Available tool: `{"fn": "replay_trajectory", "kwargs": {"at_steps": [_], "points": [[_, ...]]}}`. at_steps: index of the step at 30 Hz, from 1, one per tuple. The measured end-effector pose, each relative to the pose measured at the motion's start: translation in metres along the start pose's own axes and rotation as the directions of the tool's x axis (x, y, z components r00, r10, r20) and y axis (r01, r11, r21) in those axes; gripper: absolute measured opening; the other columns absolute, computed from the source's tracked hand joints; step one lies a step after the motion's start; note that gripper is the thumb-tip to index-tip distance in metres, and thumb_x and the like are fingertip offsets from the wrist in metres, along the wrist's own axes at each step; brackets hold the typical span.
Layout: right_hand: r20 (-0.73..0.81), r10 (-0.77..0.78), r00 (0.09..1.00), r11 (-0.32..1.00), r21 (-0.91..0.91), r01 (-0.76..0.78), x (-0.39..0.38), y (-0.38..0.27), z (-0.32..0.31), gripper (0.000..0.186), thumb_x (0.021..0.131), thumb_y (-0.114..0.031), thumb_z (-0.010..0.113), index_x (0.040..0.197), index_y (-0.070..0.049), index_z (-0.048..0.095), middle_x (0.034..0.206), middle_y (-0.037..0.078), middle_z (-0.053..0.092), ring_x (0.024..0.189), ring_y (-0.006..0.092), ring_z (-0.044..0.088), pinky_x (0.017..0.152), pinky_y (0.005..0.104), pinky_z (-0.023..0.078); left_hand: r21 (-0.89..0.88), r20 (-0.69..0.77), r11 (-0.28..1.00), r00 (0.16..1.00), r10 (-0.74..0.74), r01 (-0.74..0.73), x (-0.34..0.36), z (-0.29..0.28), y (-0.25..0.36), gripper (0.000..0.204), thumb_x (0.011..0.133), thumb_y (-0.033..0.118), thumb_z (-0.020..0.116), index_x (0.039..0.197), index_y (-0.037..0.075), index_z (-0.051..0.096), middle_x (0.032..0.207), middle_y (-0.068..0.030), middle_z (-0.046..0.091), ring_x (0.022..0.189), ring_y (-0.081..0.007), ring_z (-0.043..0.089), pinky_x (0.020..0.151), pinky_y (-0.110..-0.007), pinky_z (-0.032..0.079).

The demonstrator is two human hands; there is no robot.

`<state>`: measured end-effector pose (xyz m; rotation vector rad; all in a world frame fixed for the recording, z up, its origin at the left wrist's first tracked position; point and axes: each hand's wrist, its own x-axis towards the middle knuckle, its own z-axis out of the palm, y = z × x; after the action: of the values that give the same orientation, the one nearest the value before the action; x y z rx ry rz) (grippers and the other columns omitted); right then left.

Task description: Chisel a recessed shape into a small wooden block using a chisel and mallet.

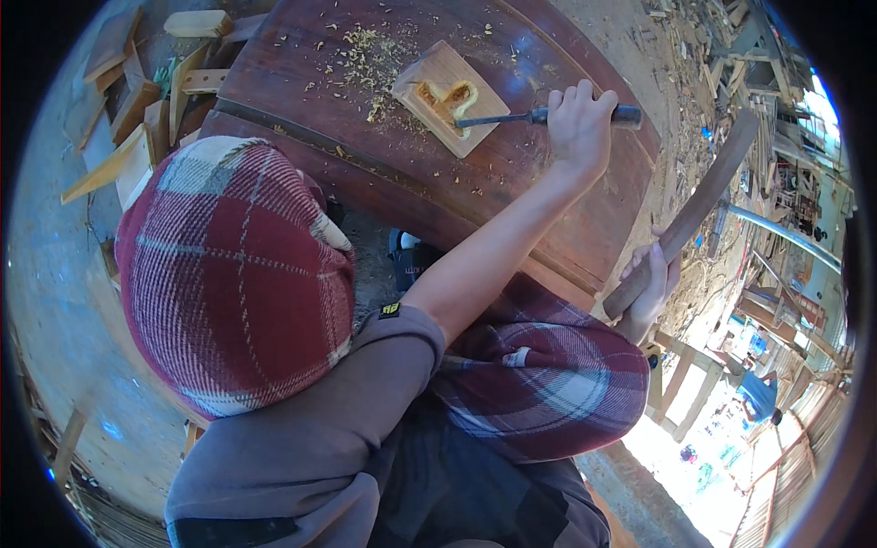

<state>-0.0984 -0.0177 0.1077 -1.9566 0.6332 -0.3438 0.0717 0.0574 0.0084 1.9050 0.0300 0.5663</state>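
A small pale wood block [484,87] with a heart-shaped hollow carved in its face lies on a dark red-brown wooden table [301,68]. Reaching across my body, my left hand [580,132] is wrapped round the dark handle of a chisel [505,119]. The chisel lies low over the block, its blade tip at the hollow's edge. Off the table's right side, my right hand [653,279] grips the lower end of a long, dark wooden stick [703,196], raised at a slant. Part of my right forearm is hidden behind my plaid-covered knee.
Curled wood shavings [370,64] are scattered on the table beside the block. Wood offcuts [137,105] are heaped at the far left. My plaid-covered knees [237,274] stand close to the table's near edge. Debris covers the ground at right, and a person [758,393] is in the distance.
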Motion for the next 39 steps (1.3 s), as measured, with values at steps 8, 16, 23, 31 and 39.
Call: {"fn": "replay_trajectory", "kwargs": {"at_steps": [8, 16, 23, 31, 39], "points": [[0.034, 0.032, 0.999, 0.998, 0.057, -0.034, -0.011, 0.007, 0.001, 0.028, 0.088, -0.014, 0.059, 0.112, -0.001, 0.054, 0.068, 0.002, 0.048, 0.055, 0.0083, 0.046, 0.046, 0.0215, 0.038, -0.113, -0.035, 0.992, 0.998, 0.046, -0.05, 0.016, -0.025, 0.031, 0.019, 0.069, 0.003, 0.067, 0.085, 0.014, 0.064, 0.08, -0.0055, 0.053, 0.08, -0.024, 0.056, 0.077, -0.038, 0.036], [0.058, 0.047, 0.997, 0.998, 0.035, -0.049, -0.012, 0.007, 0.0, 0.03, 0.087, -0.014, 0.062, 0.113, 0.0, 0.054, 0.07, 0.003, 0.05, 0.056, 0.0088, 0.047, 0.047, 0.022, 0.039, -0.155, -0.006, 0.988, 1.0, 0.004, -0.005, 0.019, -0.027, 0.027, 0.023, 0.067, 0.002, 0.069, 0.087, 0.014, 0.065, 0.079, -0.0052, 0.054, 0.082, -0.0241, 0.056, 0.078, -0.038, 0.036], [0.051, 0.072, 0.996, 0.997, 0.018, -0.073, -0.013, 0.014, 0.0, 0.03, 0.086, -0.013, 0.061, 0.112, 0.0, 0.055, 0.072, 0.003, 0.05, 0.057, 0.009, 0.048, 0.047, 0.0221, 0.039, -0.147, -0.002, 0.989, 1.0, 0.005, -0.005, 0.02, -0.027, 0.027, 0.025, 0.066, 0.002, 0.07, 0.088, 0.014, 0.066, 0.079, -0.0045, 0.055, 0.082, -0.0237, 0.057, 0.078, -0.038, 0.036], [0.076, 0.068, 0.995, 0.997, 0.019, -0.07, -0.011, 0.021, -0.004, 0.03, 0.086, -0.011, 0.061, 0.112, 0.002, 0.054, 0.073, 0.004, 0.051, 0.057, 0.0099, 0.048, 0.047, 0.0224, 0.039, -0.117, 0.17, 0.984, 0.973, 0.153, -0.135, 0.032, -0.042, 0.022, 0.025, 0.068, 0.008, 0.07, 0.091, 0.018, 0.07, 0.079, -0.0047, 0.06, 0.08, -0.0241, 0.06, 0.076, -0.038, 0.04], [0.067, 0.09, 0.994, 0.996, 0.013, -0.091, -0.014, 0.02, -0.001, 0.031, 0.085, -0.01, 0.062, 0.112, 0.003, 0.054, 0.074, 0.005, 0.052, 0.057, 0.0105, 0.049, 0.047, 0.0231, 0.039, -0.138, 0.166, 0.985, 0.978, 0.123, -0.1, 0.033, -0.053, 0.024, 0.024, 0.069, 0.009, 0.07, 0.091, 0.016, 0.07, 0.078, -0.0047, 0.06, 0.079, -0.0243, 0.06, 0.075, -0.038, 0.041]]}}
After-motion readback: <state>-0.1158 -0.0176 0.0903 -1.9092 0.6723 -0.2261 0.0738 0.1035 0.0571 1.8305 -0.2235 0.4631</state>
